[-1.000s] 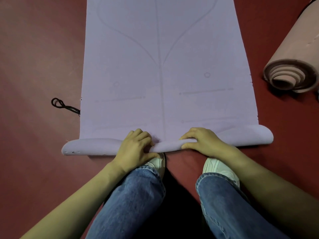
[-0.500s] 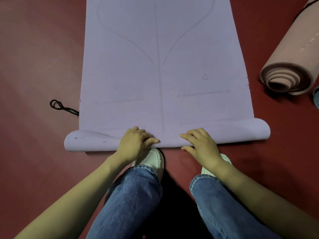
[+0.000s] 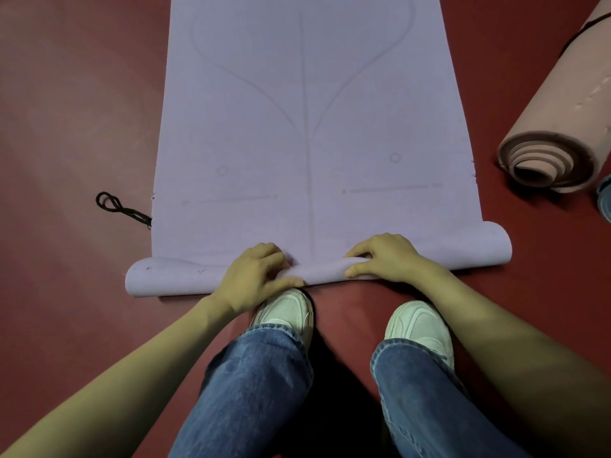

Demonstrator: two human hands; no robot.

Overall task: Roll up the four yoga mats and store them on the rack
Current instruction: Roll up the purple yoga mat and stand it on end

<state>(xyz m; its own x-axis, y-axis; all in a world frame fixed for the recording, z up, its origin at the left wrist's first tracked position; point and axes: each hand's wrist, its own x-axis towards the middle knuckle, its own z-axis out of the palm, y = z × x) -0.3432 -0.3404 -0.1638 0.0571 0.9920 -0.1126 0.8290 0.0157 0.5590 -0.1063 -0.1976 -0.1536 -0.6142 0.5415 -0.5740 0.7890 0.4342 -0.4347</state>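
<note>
Covering the whole view, the dark red floor (image 3: 66, 127) carries everything. On it the lilac mat (image 3: 363, 110) lies flat and runs away from the person. Its far end is cut off at the top, so its full length cannot be told. Only the near end is turned into a thin, loose roll (image 3: 178, 276), which lies across just in front of the white shoes (image 3: 287, 309). To the right, well apart, a pink mat (image 3: 562, 110) lies fully rolled with its spiral end toward the camera; its far part is cut off at the right edge.

Both hands sit on the middle of the roll, near each other but apart. The left hand (image 3: 254, 276) curls its fingers over the top, with the thumb along the near side. The right hand (image 3: 390, 257) pinches the roll between fingers and thumb.

A black cord (image 3: 119, 208) lies at the mat's left edge. Whether it goes under the mat I cannot tell.
</note>
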